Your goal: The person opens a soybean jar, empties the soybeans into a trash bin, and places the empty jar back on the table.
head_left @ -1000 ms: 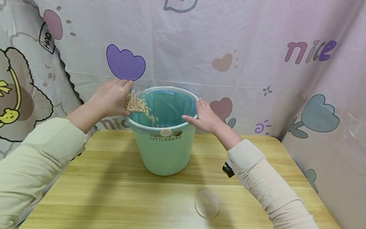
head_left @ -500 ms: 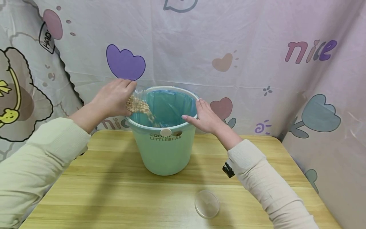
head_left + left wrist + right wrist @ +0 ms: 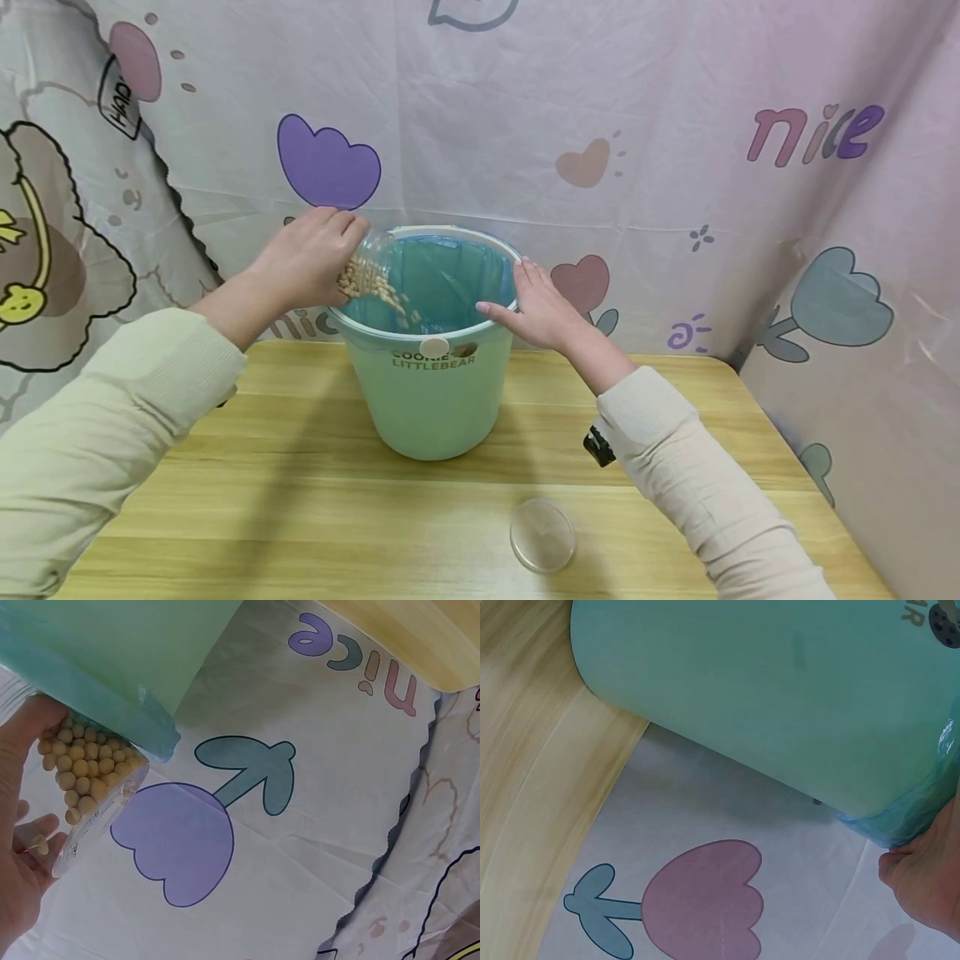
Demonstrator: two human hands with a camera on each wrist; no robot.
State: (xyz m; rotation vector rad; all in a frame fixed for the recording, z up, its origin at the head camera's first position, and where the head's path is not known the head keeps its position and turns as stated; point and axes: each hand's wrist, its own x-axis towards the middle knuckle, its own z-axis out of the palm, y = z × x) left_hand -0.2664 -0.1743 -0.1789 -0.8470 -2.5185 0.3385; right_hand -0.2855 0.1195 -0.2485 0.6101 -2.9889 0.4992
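A clear jar of soybeans [image 3: 86,765] is tilted over the left side of a mint-green bucket [image 3: 438,408]. My left hand [image 3: 311,258] grips the jar from outside. Pale soybeans [image 3: 397,298] spill from its mouth into the bucket, which has a blue plastic bag [image 3: 450,275] as a liner. In the left wrist view, one loose bean [image 3: 39,844] lies by my fingers. My right hand [image 3: 543,308] rests on the bucket's right rim with its fingers straight and its thumb over the inner side. The bucket's bottom inside is hidden.
A clear round lid [image 3: 542,536] lies on the wooden table [image 3: 360,533] in front of the bucket. A small black object [image 3: 598,447] shows by my right cuff. Printed cloth [image 3: 487,108] hangs close behind and on both sides.
My left hand has moved slightly right with the jar, further over the bucket, while soybeans keep falling. My right hand, the bucket and the lid stay in place.
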